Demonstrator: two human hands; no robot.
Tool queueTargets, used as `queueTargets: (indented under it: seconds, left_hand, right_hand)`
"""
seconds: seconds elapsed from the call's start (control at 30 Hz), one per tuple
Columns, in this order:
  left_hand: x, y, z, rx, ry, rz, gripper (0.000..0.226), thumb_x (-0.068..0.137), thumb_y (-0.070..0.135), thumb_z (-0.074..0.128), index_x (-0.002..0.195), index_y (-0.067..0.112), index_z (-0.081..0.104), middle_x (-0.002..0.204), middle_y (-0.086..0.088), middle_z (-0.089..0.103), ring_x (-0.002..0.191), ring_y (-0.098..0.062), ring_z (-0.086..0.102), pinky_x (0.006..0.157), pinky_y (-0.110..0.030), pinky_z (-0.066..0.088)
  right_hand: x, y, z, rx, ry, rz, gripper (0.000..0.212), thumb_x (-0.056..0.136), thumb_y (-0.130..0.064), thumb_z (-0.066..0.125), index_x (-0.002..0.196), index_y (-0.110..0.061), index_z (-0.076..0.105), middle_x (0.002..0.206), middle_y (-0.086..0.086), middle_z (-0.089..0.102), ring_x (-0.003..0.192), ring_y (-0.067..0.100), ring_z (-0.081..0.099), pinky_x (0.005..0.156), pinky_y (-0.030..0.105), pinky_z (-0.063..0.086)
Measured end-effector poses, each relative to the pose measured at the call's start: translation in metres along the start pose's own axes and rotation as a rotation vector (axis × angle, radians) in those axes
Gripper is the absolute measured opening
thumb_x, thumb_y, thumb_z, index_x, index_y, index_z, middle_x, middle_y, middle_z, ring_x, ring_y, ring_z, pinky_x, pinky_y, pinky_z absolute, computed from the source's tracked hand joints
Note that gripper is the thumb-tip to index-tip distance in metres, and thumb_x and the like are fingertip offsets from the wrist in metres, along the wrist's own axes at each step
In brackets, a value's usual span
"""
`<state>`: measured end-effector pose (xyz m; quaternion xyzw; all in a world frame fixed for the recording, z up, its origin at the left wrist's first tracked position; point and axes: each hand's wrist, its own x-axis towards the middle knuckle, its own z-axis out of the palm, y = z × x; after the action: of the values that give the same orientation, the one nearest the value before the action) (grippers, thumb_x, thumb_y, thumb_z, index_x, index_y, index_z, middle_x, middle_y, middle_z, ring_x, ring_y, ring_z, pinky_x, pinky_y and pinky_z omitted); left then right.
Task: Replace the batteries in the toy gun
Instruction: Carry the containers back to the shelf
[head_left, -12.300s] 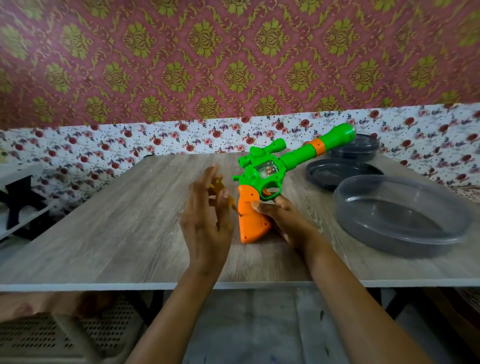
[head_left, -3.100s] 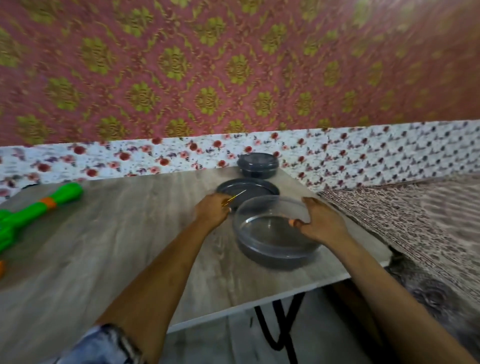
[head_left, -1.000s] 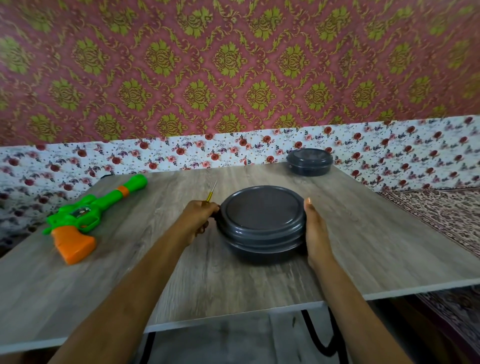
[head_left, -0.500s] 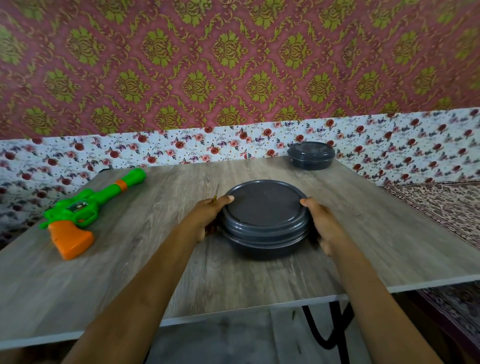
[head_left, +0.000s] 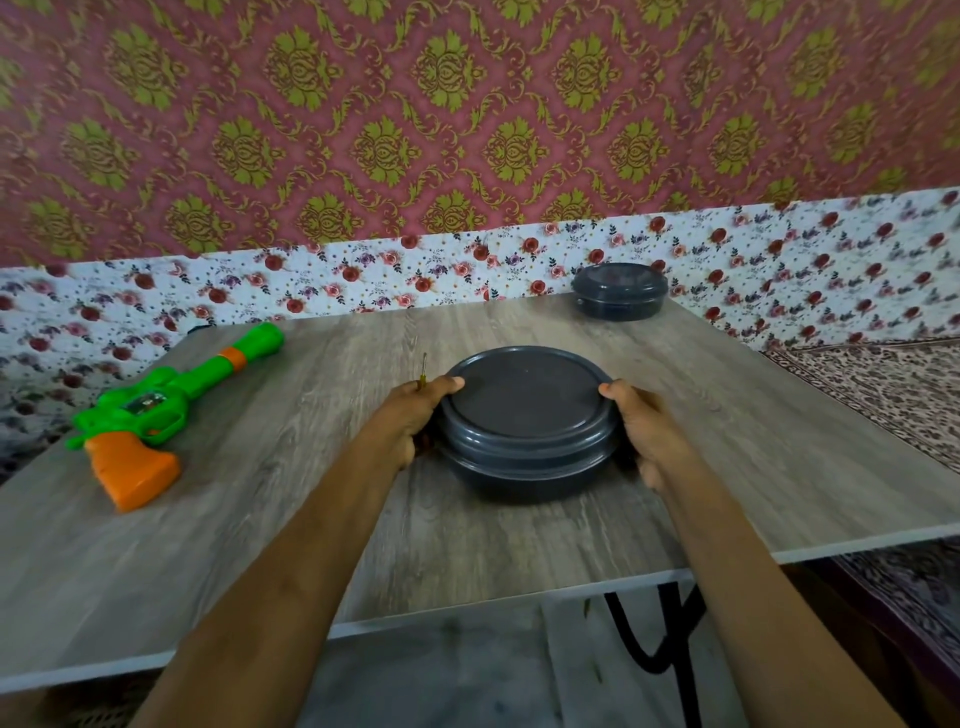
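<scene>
Wallpaper (head_left: 467, 130) in maroon with gold damask medallions fills the back wall, above a white band of rose-print paper (head_left: 363, 280). Below it stretches the grey wood-grain table (head_left: 727, 467). Near the table's front middle sits a large dark-grey round plastic container (head_left: 527, 410), its flat lid on. The green-and-orange plastic toy gun (head_left: 150, 410) lies flat at the table's left, well apart from the large container and from both hands. Its orange grip is toward the front edge and its green barrel points at the far wall. A smaller dark-grey round lidded container (head_left: 619, 291) stands at the far right, near the wall. The left hand (head_left: 410, 415) clasps the large container's left side, thumb over the lid's rim, its fingers curled down out of sight. The right hand (head_left: 641, 426) grips the right side, thumb on the rim, fingers wrapped round the wall. A thin yellow-handled screwdriver (head_left: 424, 366) is pinched in the left hand, its metal shaft sticking up just beside the lid.
</scene>
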<state>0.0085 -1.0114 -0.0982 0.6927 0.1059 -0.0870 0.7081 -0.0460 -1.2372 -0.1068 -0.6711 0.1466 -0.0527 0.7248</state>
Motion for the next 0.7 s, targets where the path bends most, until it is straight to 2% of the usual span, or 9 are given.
queueTargets:
  seconds: [0.13, 0.27, 0.33, 0.4, 0.5, 0.53, 0.63, 0.7]
  left_hand:
    - [0.001, -0.001, 0.000, -0.002, 0.012, 0.003, 0.039, 0.080, 0.029, 0.072, 0.112, 0.009, 0.063, 0.106, -0.014, 0.069, 0.100, -0.030, 0.064, 0.088, -0.039, 0.054]
    - [-0.003, -0.001, 0.000, 0.007, 0.026, 0.015, 0.039, 0.080, 0.032, 0.072, 0.110, 0.008, 0.064, 0.104, -0.013, 0.069, 0.096, -0.029, 0.064, 0.081, -0.038, 0.054]
    - [-0.007, -0.001, 0.000, 0.003, 0.022, -0.003, 0.042, 0.078, 0.034, 0.073, 0.110, 0.008, 0.064, 0.103, -0.013, 0.068, 0.095, -0.029, 0.064, 0.084, -0.040, 0.054]
    - [-0.011, 0.000, 0.001, -0.011, 0.003, -0.054, 0.043, 0.078, 0.037, 0.073, 0.108, 0.008, 0.062, 0.099, -0.012, 0.068, 0.091, -0.029, 0.064, 0.083, -0.041, 0.054]
    - [-0.021, 0.002, 0.003, -0.058, -0.019, -0.090, 0.039, 0.078, 0.036, 0.073, 0.102, 0.009, 0.058, 0.094, -0.010, 0.064, 0.084, -0.025, 0.061, 0.070, -0.037, 0.053]
    - [-0.021, 0.002, 0.004, -0.063, -0.033, -0.089, 0.041, 0.078, 0.035, 0.074, 0.106, 0.009, 0.058, 0.097, -0.011, 0.064, 0.086, -0.026, 0.060, 0.069, -0.037, 0.053]
    - [-0.026, 0.004, 0.004, -0.092, -0.056, -0.088, 0.057, 0.073, 0.030, 0.078, 0.121, 0.008, 0.057, 0.111, -0.015, 0.065, 0.100, -0.031, 0.061, 0.080, -0.041, 0.053]
    - [-0.025, 0.006, 0.003, -0.123, -0.064, -0.065, 0.059, 0.072, 0.028, 0.078, 0.123, 0.009, 0.057, 0.113, -0.016, 0.065, 0.099, -0.032, 0.062, 0.078, -0.042, 0.054]
  right_hand:
    - [0.000, 0.001, 0.000, 0.001, 0.019, -0.016, 0.016, 0.086, -0.031, 0.055, 0.084, -0.017, 0.062, 0.082, 0.004, 0.065, 0.080, 0.020, 0.058, 0.063, 0.028, 0.041]
    - [-0.003, 0.004, 0.002, 0.012, 0.023, -0.053, 0.017, 0.088, -0.030, 0.054, 0.080, -0.017, 0.061, 0.080, 0.003, 0.064, 0.079, 0.018, 0.058, 0.062, 0.028, 0.041]
    - [-0.006, 0.004, 0.001, 0.027, 0.022, -0.061, 0.017, 0.088, -0.029, 0.055, 0.080, -0.017, 0.062, 0.080, 0.003, 0.065, 0.079, 0.019, 0.059, 0.064, 0.028, 0.043]
    - [-0.006, 0.005, 0.001, 0.037, 0.027, -0.063, 0.018, 0.088, -0.030, 0.054, 0.087, -0.015, 0.063, 0.085, 0.005, 0.066, 0.082, 0.020, 0.060, 0.066, 0.029, 0.044]
    - [-0.007, 0.007, 0.004, 0.036, 0.030, -0.070, 0.031, 0.089, -0.035, 0.049, 0.104, -0.012, 0.063, 0.096, 0.009, 0.067, 0.089, 0.022, 0.061, 0.068, 0.030, 0.044]
    - [-0.008, 0.007, 0.006, 0.036, 0.043, -0.066, 0.034, 0.088, -0.036, 0.047, 0.107, -0.012, 0.062, 0.099, 0.010, 0.067, 0.091, 0.023, 0.060, 0.068, 0.030, 0.043]
    - [-0.011, 0.003, 0.014, 0.057, 0.071, -0.048, 0.048, 0.079, -0.045, 0.045, 0.112, -0.014, 0.060, 0.111, 0.011, 0.065, 0.102, 0.026, 0.059, 0.072, 0.032, 0.044]
    - [-0.010, 0.003, 0.018, 0.085, 0.073, -0.036, 0.050, 0.075, -0.046, 0.045, 0.112, -0.016, 0.059, 0.113, 0.011, 0.064, 0.105, 0.027, 0.058, 0.075, 0.034, 0.045]
